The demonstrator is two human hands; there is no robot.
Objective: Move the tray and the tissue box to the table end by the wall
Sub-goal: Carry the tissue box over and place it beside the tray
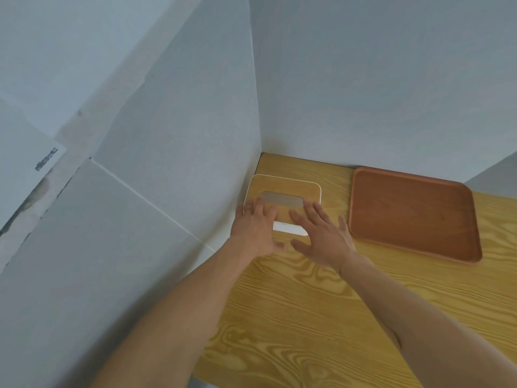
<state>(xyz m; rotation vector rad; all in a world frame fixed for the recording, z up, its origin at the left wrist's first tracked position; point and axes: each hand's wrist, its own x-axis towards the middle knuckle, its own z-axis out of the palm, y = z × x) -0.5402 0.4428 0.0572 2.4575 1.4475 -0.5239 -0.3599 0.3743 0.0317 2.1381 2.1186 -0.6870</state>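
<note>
The tissue box (288, 186), white with a wooden lid and a grey slot, stands in the table's corner against the two walls. My left hand (256, 228) hovers flat over its near left edge, fingers spread, holding nothing. My right hand (321, 233) lies over the box's near right corner, also spread and empty. Whether the fingertips touch the lid I cannot tell. The brown wooden tray (414, 214) lies flat to the right of the box, its far edge against the back wall.
The wooden table (307, 317) runs from the corner toward me and to the right. Grey-white walls (167, 191) close it off on the left and at the back.
</note>
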